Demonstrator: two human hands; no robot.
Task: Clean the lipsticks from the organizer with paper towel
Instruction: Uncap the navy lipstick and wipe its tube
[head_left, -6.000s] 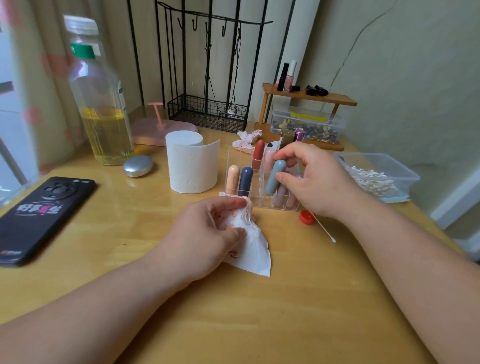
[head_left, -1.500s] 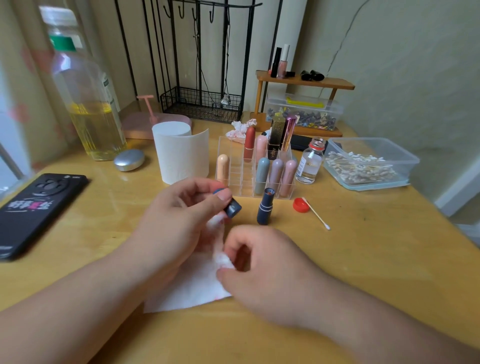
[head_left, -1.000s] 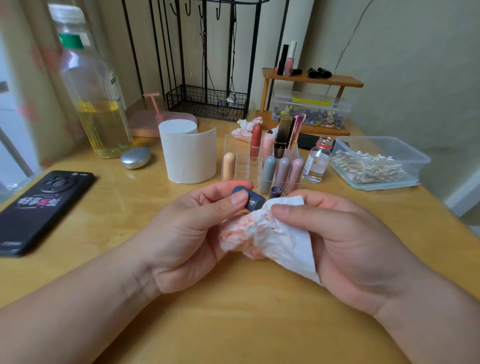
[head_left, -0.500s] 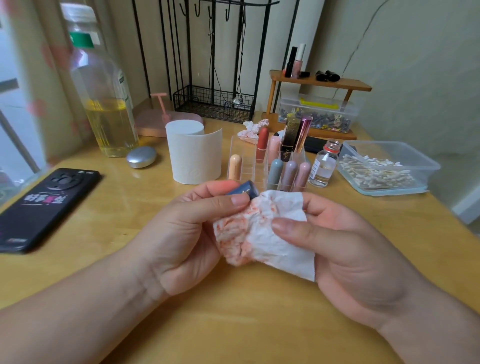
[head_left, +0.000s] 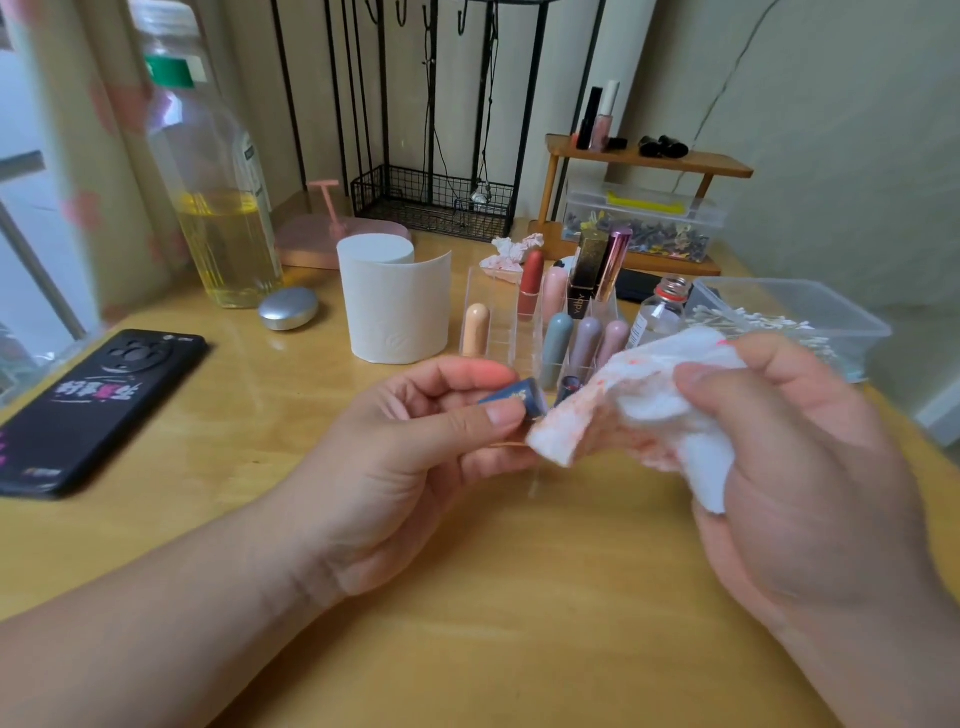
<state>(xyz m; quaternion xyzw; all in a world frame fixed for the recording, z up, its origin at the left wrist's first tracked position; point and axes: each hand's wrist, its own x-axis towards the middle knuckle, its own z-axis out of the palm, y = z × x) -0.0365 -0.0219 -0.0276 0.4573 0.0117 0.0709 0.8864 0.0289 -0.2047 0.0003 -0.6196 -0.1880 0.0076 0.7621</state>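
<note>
My left hand pinches a dark blue lipstick cap between thumb and fingers, its open end pointing right. My right hand grips a crumpled white paper towel stained pink and orange, its edge touching the cap's end. Behind them stands the dark blue lipstick base, upright on the table, mostly hidden by the towel. The clear organizer holds several lipsticks in peach, red, pink, grey-blue and mauve.
A paper roll stands left of the organizer. A black phone, a silver pebble-shaped case and an oil bottle are at the left. A small glass bottle and a cotton swab box sit at the right.
The towel in my right hand has drawn off to the right, uncovering more of the blue cap. My left hand keeps hold of the cap.
</note>
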